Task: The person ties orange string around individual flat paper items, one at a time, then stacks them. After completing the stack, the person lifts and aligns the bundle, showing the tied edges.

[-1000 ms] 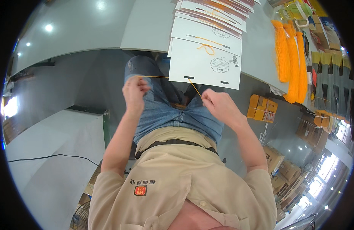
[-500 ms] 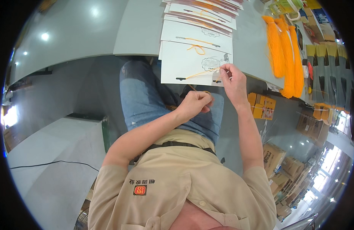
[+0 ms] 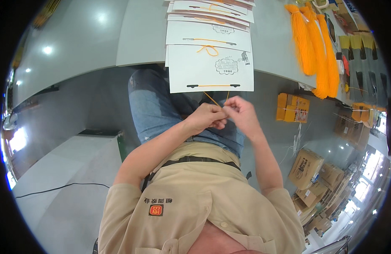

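Observation:
A fanned stack of white printed paper sheets or bags (image 3: 191, 63) lies over the table's near edge. The nearest one has an orange cord (image 3: 212, 86) running flat between two dark slots. Two ends of that cord come down from under its lower edge and meet at my hands. My left hand (image 3: 206, 116) is closed, pinching the cord over my lap. Right beside it, fingertips together, my right hand (image 3: 242, 113) also pinches the cord. The exact ends are hidden by the fingers. On sheets farther up, similar cords and a small orange loop (image 3: 209, 51) show.
Bundles of orange cord (image 3: 303, 42) hang over the table's right edge. Several brushes (image 3: 360, 63) stand at the far right. A yellow carton (image 3: 292, 108) and brown cardboard boxes (image 3: 305, 168) sit on the floor at right. At left is a grey-white surface (image 3: 68, 165) with a black cable.
My right hand has come down from the sheet's lower right corner to meet my left hand. The cord on the front, loose before, now lies taut between the slots.

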{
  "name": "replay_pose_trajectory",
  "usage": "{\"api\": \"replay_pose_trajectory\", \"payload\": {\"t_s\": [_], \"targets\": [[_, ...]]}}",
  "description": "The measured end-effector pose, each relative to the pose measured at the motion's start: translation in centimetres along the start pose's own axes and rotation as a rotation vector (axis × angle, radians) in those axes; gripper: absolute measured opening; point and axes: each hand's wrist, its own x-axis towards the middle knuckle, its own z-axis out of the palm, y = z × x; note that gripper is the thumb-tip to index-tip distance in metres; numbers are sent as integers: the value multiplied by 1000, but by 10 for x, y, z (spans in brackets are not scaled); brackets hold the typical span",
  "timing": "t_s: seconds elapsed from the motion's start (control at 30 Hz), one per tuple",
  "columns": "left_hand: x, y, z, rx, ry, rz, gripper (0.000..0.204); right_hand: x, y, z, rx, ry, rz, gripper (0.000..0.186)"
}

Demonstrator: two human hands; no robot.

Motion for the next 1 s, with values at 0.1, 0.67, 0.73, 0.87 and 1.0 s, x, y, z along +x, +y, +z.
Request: {"api": "replay_pose_trajectory", "payload": {"t_s": [0.1,0.67,0.73,0.87,1.0], "targets": [[-19,0,-12,-269,208,-57,21,-4,2,26,12,-76,-134,10],[-33,15,-4,311,554,423,24,-11,15,58,73,148,-226,13],[-35,14,-3,335,483,568,22,-2,5,50,-29,171,-338,13],[-32,17,8,170,515,589,20,-2,-12,41,-137,198,-325,8],[-22,21,9,-23,502,439,20,-15,-1,54,-54,186,-313,17]]}}
